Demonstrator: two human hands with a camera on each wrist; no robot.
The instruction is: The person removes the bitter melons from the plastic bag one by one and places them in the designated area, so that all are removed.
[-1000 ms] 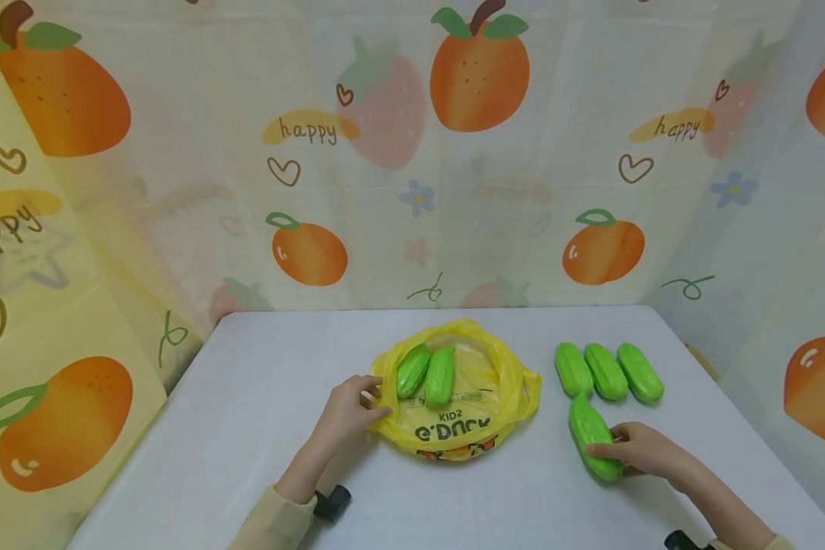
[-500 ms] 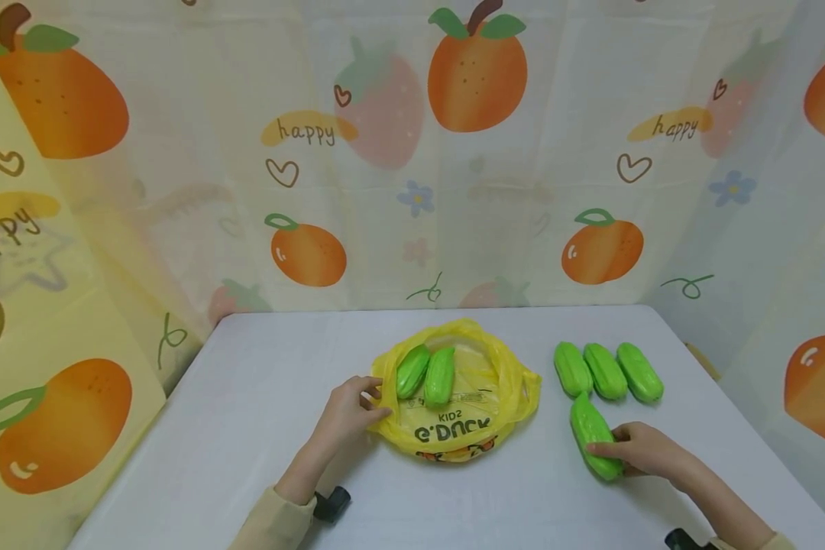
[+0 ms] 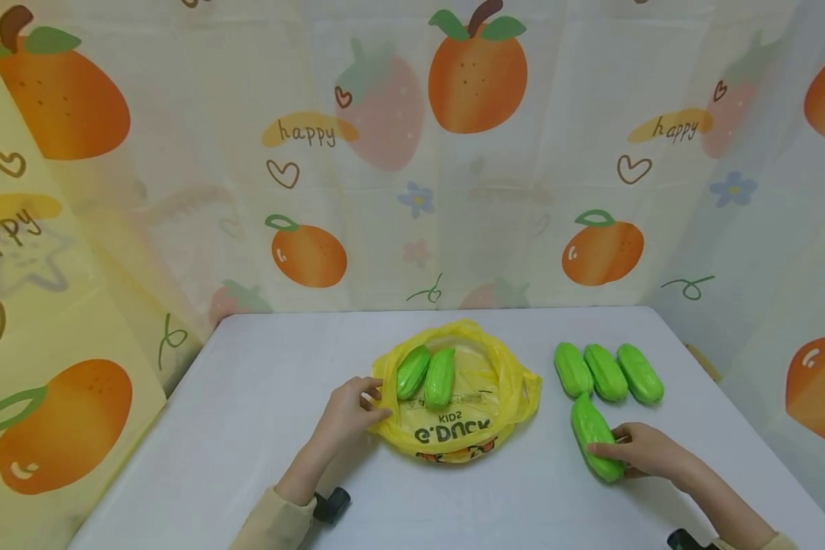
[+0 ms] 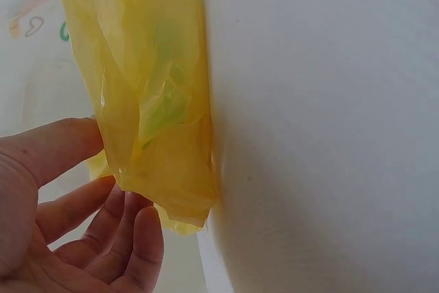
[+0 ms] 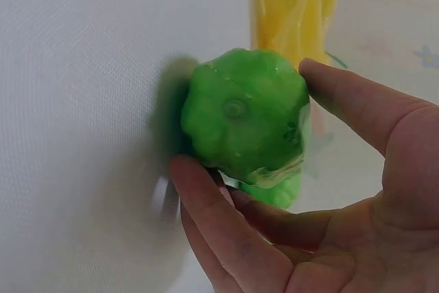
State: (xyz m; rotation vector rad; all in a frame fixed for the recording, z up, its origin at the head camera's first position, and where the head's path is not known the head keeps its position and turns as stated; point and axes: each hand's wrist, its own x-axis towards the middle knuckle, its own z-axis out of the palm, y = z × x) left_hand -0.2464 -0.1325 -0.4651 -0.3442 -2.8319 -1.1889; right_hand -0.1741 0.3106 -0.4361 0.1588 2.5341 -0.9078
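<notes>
My left hand is at the left rim of a yellow plastic bag, pinching its edge between thumb and fingers in the left wrist view. The bag lies with its mouth spread wide and shows printed lettering. Two green gourds lie inside on its left side. To the right, my right hand grips the lower end of another ribbed, glossy green gourd. The right wrist view shows the end of this gourd facing me, thumb on one side and fingers on the other, close over the table.
Three more green gourds lie in a row behind the held one, near the table's right side. The white table ends at the back against a fruit-print curtain, which also closes off both sides.
</notes>
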